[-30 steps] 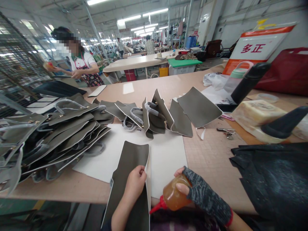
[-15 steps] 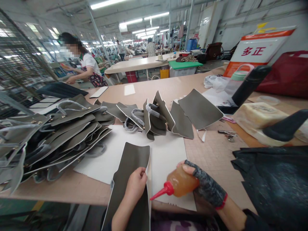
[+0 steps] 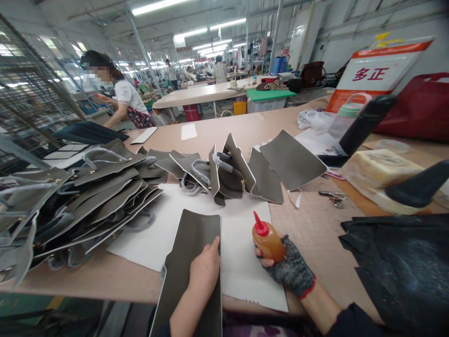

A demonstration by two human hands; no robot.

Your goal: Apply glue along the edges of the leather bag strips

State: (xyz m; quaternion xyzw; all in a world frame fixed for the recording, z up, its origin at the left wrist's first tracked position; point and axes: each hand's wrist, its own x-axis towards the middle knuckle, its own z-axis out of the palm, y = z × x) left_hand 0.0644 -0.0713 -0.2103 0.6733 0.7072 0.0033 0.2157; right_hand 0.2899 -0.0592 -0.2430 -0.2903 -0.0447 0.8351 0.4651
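Observation:
A dark grey-brown leather panel (image 3: 189,234) with pale edges lies in front of me, partly on a white sheet (image 3: 245,276). My left hand (image 3: 205,267) rests on it, fingers together at its right edge; its underside is hidden. To the right, my right hand (image 3: 280,262), in a grey fingerless glove with red trim, is wrapped round a squeeze bottle (image 3: 269,243) of amber liquid. The bottle's red nozzle points up, away from the panel.
Stacked grey panels with wrapped handles (image 3: 101,196) fill the left. More handled panels (image 3: 231,173) stand beyond the sheet. On the right are black material (image 3: 403,267), small metal tools (image 3: 333,195) and a pale block (image 3: 382,166). A person (image 3: 128,98) bends at the back left.
The bottle has swung from pointing down-left beside the panel's edge to pointing up. My left hand's fingers have slid slightly up along the edge. The person at the back left leans further forward.

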